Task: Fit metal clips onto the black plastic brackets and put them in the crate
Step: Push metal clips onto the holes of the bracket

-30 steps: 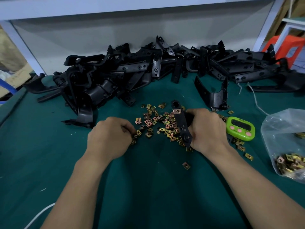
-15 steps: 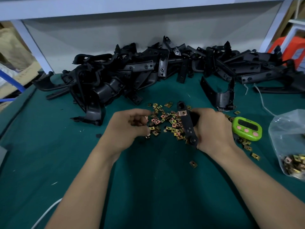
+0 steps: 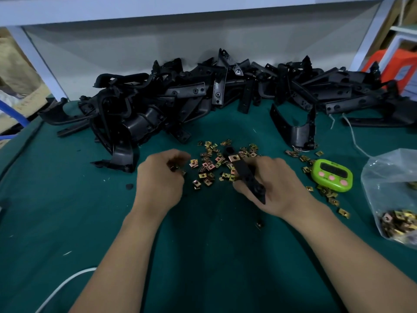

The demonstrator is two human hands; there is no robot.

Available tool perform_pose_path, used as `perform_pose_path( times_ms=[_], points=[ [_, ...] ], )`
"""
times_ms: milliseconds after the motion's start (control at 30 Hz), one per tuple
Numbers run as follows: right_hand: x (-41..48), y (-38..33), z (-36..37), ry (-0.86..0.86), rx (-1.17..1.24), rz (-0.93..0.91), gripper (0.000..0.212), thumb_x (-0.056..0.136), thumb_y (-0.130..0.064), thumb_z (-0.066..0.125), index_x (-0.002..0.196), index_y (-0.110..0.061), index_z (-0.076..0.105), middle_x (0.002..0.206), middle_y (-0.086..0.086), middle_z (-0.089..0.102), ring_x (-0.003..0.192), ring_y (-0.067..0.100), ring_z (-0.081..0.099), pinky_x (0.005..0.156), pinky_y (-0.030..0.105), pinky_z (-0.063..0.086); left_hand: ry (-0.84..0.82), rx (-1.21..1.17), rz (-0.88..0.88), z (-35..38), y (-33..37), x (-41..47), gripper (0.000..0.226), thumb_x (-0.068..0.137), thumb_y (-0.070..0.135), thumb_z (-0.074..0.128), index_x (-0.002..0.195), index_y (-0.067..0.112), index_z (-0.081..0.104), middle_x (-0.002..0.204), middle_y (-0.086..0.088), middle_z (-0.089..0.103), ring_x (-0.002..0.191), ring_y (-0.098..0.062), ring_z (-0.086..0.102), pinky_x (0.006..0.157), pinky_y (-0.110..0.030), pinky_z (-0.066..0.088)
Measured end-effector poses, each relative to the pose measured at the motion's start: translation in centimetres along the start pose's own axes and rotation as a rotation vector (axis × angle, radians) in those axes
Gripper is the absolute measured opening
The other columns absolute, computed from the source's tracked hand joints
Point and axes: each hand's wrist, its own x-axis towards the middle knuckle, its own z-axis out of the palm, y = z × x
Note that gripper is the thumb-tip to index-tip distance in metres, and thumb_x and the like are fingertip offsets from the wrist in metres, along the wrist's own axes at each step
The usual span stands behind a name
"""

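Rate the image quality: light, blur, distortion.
Head view: wide-angle distortion bends the shelf edge; light is dim and flat, so the bracket pile merges into black; the left hand is slightly motion-blurred; the metal clips glint; the right hand and its bracket look crisp.

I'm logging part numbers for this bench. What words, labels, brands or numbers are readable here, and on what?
No text here is readable.
Green timer: a small mark above its dark display, too blurred to read; no digits show.
Cardboard at far left: faint print, too blurred to read.
Black plastic bracket in the right hand, and the metal clips: no marking visible.
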Motion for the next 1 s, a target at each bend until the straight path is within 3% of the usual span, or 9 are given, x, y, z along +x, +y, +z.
perform_pose_path(
  times_ms=[67, 133, 267, 400, 500, 633, 733, 867, 1000],
  points=[
    [0.1, -0.1, -0.5, -0.048, 0.040, 0.015, 0.037, 0.081, -0.039, 0.074, 0.071, -0.063, 0.048, 0.062, -0.032, 0.056, 0.051, 0.006, 0.048, 0.047, 0.026, 0.028, -0.019, 0.058, -0.023, 0.0, 0.1, -0.2, 0.038, 0.082, 0.005, 0.065, 0.080, 0.041, 0.075, 0.059, 0.016, 0.065, 0.045, -0.002, 0.057, 0.041, -0.008, 0.038],
    [0.2, -0.1, -0.7, -0.059, 0.049, 0.041, 0.034, 0.080, -0.037, 0.074, 0.071, -0.060, 0.050, 0.059, -0.022, 0.058, 0.055, 0.007, 0.052, 0.048, 0.027, 0.032, -0.030, 0.072, -0.009, 0.1, 0.6, -0.5, 0.033, 0.080, 0.010, 0.066, 0.076, 0.041, 0.077, 0.054, 0.015, 0.063, 0.039, -0.006, 0.053, 0.038, -0.010, 0.035],
    [0.2, -0.1, -0.5, -0.048, 0.045, 0.076, 0.008, 0.082, -0.030, 0.065, 0.077, -0.033, 0.061, 0.065, -0.006, 0.064, 0.071, 0.032, 0.062, 0.063, 0.039, 0.051, -0.101, 0.119, 0.026, 0.8, 1.3, -0.9, 0.031, 0.079, 0.013, 0.069, 0.072, 0.042, 0.076, 0.059, 0.016, 0.066, 0.051, -0.007, 0.060, 0.042, -0.013, 0.042],
    [-0.1, -0.2, -0.2, 0.033, 0.034, 0.071, 0.020, 0.085, -0.031, 0.057, 0.068, -0.031, 0.046, 0.064, -0.002, 0.054, 0.069, 0.040, 0.056, 0.060, 0.035, 0.041, -0.161, 0.197, 0.015, 0.7, 1.1, -0.9, 0.018, 0.075, 0.025, 0.081, 0.072, 0.042, 0.075, 0.060, 0.018, 0.066, 0.061, -0.001, 0.062, 0.059, -0.023, 0.052],
    [-0.2, 0.0, -0.1, 0.099, 0.016, 0.112, 0.028, 0.084, -0.031, 0.057, 0.063, -0.033, 0.039, 0.064, 0.000, 0.053, 0.071, 0.043, 0.057, 0.062, 0.035, 0.041, -0.216, 0.159, 0.030, 0.1, 0.8, -0.6, 0.023, 0.070, 0.023, 0.089, 0.070, 0.040, 0.075, 0.065, 0.017, 0.067, 0.070, 0.009, 0.061, 0.053, -0.006, 0.043],
    [-0.1, 0.6, 0.3, 0.135, 0.013, 0.154, 0.013, 0.082, -0.033, 0.053, 0.071, -0.029, 0.050, 0.063, -0.001, 0.057, 0.066, 0.038, 0.058, 0.060, 0.037, 0.046, -0.233, 0.098, 0.060, 0.2, 0.7, -0.7, 0.040, 0.075, 0.009, 0.085, 0.069, 0.046, 0.071, 0.071, 0.017, 0.070, 0.075, 0.013, 0.061, 0.056, -0.001, 0.040],
    [0.2, 1.0, 0.5, 0.180, 0.059, 0.196, 0.019, 0.086, -0.040, 0.050, 0.072, -0.028, 0.052, 0.057, -0.003, 0.058, 0.057, 0.023, 0.057, 0.051, 0.031, 0.039, -0.162, 0.084, 0.050, 0.9, 0.9, -0.8, 0.036, 0.079, 0.011, 0.079, 0.069, 0.046, 0.072, 0.075, 0.022, 0.069, 0.073, 0.005, 0.062, 0.054, -0.005, 0.041],
    [0.5, 0.8, 0.6, 0.190, 0.148, 0.216, 0.020, 0.093, -0.044, 0.051, 0.078, -0.033, 0.057, 0.064, -0.009, 0.064, 0.058, 0.011, 0.058, 0.048, 0.027, 0.039, -0.023, 0.133, 0.209, 2.1, 1.7, -1.7, 0.020, 0.078, 0.022, 0.079, 0.086, 0.041, 0.078, 0.088, 0.033, 0.060, 0.096, 0.001, 0.055, 0.077, -0.015, 0.040],
    [0.6, 0.0, 0.8, 0.156, 0.089, 0.177, 0.034, 0.098, -0.052, 0.044, 0.082, -0.027, 0.060, 0.070, -0.005, 0.060, 0.065, 0.009, 0.058, 0.056, 0.020, 0.043, -0.149, -0.135, 0.147, 3.3, 2.7, -3.0, 0.031, 0.077, 0.026, 0.084, 0.097, 0.048, 0.077, 0.087, 0.025, 0.072, 0.082, 0.004, 0.066, 0.069, -0.006, 0.049]
  ],
)
